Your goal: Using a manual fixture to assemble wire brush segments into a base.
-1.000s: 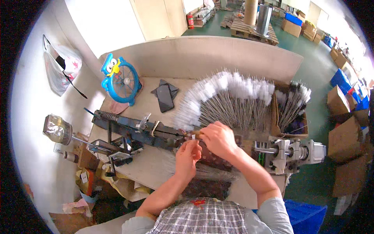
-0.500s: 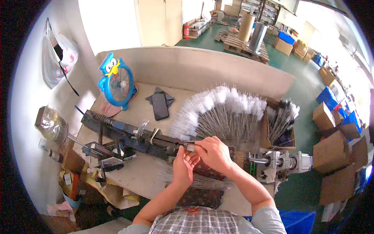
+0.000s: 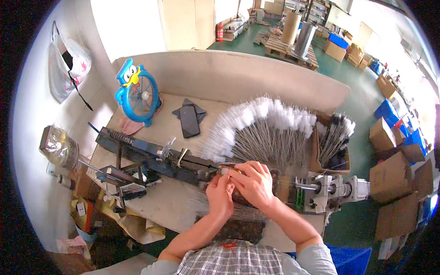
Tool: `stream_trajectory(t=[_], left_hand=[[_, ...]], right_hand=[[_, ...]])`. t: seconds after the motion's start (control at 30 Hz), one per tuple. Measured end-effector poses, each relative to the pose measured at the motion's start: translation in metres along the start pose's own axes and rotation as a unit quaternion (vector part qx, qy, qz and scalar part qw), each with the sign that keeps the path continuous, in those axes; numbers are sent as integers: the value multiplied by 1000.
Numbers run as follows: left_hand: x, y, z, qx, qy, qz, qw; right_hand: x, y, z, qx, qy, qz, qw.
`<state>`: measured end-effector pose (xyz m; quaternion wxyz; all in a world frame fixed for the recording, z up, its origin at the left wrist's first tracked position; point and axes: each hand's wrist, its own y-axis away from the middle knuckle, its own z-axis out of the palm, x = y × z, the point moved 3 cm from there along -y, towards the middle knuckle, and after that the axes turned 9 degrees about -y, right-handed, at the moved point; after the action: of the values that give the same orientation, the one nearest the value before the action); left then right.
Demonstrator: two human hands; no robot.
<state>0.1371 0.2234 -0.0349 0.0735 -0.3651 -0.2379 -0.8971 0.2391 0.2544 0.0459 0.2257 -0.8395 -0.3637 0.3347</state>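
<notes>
My left hand (image 3: 221, 197) and my right hand (image 3: 255, 187) meet at the middle of a long dark metal machine bar (image 3: 146, 156). Both are closed, fingertips pinched around a small white piece (image 3: 225, 171) at the end of the bar. Its kind is hard to make out, and the fingers cover most of it. Just beyond my hands, many thin wire brushes (image 3: 256, 119) with white bristle heads lie fanned out on the table. More wires lie under my forearms. To the right of my right hand, a metal shaft (image 3: 307, 187) runs into a grey motor unit (image 3: 350, 190).
A cardboard box (image 3: 332, 172) holding dark and white brushes stands at the fan's right. Behind the bar are a phone (image 3: 189, 122) on a dark cloth and a blue duck-shaped wheel (image 3: 126, 103). A low panel (image 3: 238, 75) borders the table's far side. Cartons (image 3: 392, 176) line the right.
My left hand has moved slightly right and its fingers, earlier spread a little, are now pinched together beside the right hand's. The right hand stays nearly in place. The whole view has shifted slightly.
</notes>
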Motion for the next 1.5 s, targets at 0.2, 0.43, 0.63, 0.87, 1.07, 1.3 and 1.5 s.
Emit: stream_trajectory(t=[0.2, 0.43, 0.63, 0.87, 1.07, 1.3, 1.5], left_hand=[[0, 2, 5, 6, -24, 13, 1000], [4, 6, 8, -3, 25, 7, 1000], [5, 4, 2, -30, 41, -25, 998], [4, 4, 7, -3, 43, 8, 999], [5, 4, 8, 2, 30, 14, 999], [5, 7, 9, 12, 14, 8, 1000], [3, 2, 3, -10, 58, -10, 998]], right_hand=[[14, 3, -2, -11, -40, 24, 999], [10, -1, 7, -26, -69, 38, 997], [4, 0, 12, 1, -70, 66, 995], [6, 4, 5, 27, -11, 86, 996], [5, 9, 2, 25, -5, 60, 998], [12, 12, 3, 9, -39, 76, 996], [5, 7, 9, 28, -37, 88, 995]])
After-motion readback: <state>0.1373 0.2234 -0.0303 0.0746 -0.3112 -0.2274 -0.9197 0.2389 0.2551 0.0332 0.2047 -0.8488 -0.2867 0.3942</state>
